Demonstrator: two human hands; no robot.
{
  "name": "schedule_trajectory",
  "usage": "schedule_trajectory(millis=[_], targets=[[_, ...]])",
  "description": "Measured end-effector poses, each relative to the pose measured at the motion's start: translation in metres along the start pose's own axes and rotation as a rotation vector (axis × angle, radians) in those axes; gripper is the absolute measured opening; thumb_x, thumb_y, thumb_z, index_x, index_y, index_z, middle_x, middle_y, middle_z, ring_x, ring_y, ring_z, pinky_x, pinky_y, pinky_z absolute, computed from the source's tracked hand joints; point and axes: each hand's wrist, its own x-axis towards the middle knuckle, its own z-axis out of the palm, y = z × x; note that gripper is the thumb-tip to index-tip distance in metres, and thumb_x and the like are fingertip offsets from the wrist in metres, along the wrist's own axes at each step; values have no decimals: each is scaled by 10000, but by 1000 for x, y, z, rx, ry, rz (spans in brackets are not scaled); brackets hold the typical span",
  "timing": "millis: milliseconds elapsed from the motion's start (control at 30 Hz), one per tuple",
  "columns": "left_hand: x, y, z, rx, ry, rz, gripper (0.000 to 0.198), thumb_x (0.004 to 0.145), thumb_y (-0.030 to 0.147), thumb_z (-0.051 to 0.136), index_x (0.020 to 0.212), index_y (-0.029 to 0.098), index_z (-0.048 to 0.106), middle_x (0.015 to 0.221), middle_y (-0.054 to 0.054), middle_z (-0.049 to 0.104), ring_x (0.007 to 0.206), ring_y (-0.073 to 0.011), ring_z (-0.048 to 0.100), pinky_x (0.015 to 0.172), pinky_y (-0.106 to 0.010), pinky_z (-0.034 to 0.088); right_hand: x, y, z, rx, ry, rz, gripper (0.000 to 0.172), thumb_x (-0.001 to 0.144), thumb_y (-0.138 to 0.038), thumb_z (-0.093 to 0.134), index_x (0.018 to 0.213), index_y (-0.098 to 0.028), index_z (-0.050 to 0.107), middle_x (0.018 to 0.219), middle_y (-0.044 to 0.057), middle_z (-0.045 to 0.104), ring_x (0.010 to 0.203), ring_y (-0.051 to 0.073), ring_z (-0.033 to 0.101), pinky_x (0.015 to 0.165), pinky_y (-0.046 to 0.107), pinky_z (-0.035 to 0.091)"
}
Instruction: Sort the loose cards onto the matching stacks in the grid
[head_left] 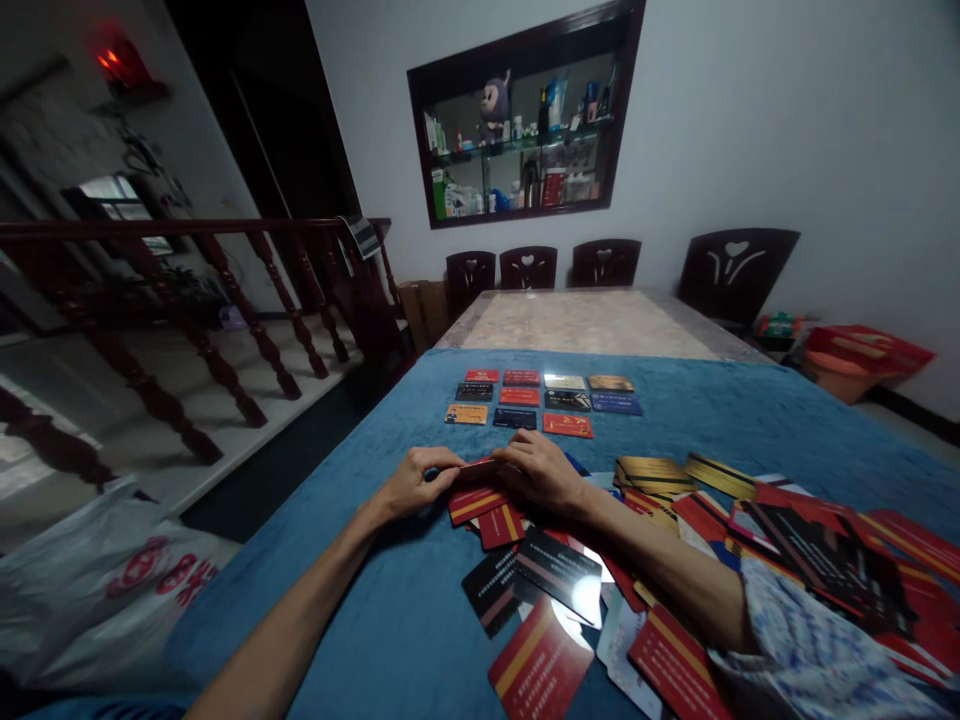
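My left hand point(417, 482) and my right hand point(541, 468) meet over the blue cloth, closed on opposite ends of a plastic card point(478, 467) tilted nearly edge-on. What its face shows is hidden from me. Right under it lie red cards with a yellow stripe point(475, 504). Closer to me are black cards point(559, 570) and a larger-looking red card point(541, 660), loosely overlapping. Beyond my hands, several cards stand in neat rows, among them an orange card point(466, 414), a dark blue card point(515, 419) and a red card point(568, 426) in the nearest row.
A heap of mixed cards point(817, 540) spreads to the right, partly beneath my right forearm. The blue cloth point(360, 560) covers the near part of the table point(555, 320). Dark chairs point(606, 262) stand behind it. On the left are a white plastic bag point(97, 590) and a wooden railing point(187, 228).
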Motion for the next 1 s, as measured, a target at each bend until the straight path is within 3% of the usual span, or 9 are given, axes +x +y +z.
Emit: schedule_trajectory(millis=[367,733,1000], targets=[[0,-21,8,34,137,89,346,788,56,514,1024,171,740,940,-47,757,827,-153,690,810,-284,537,0,-3,-1,-13,20,75,214,929,-186,553,1127,-206,633,870,55,635,833,178,557,742,278,416],[0,-21,14,67,165,101,442,756,12,508,1107,181,718,1010,-44,762,891,-161,708,849,-288,558,1,-4,-2,-48,-37,113,300,899,-171,557,1193,-190,610,897,70,649,828,193,555,754,295,418],[2,-23,20,81,268,18,276,787,91,545,981,152,730,923,-43,771,794,-162,714,795,-276,574,1,-1,-4,-10,-88,146,327,888,-183,556,1214,-179,577,941,78,691,935,224,564,790,332,384]])
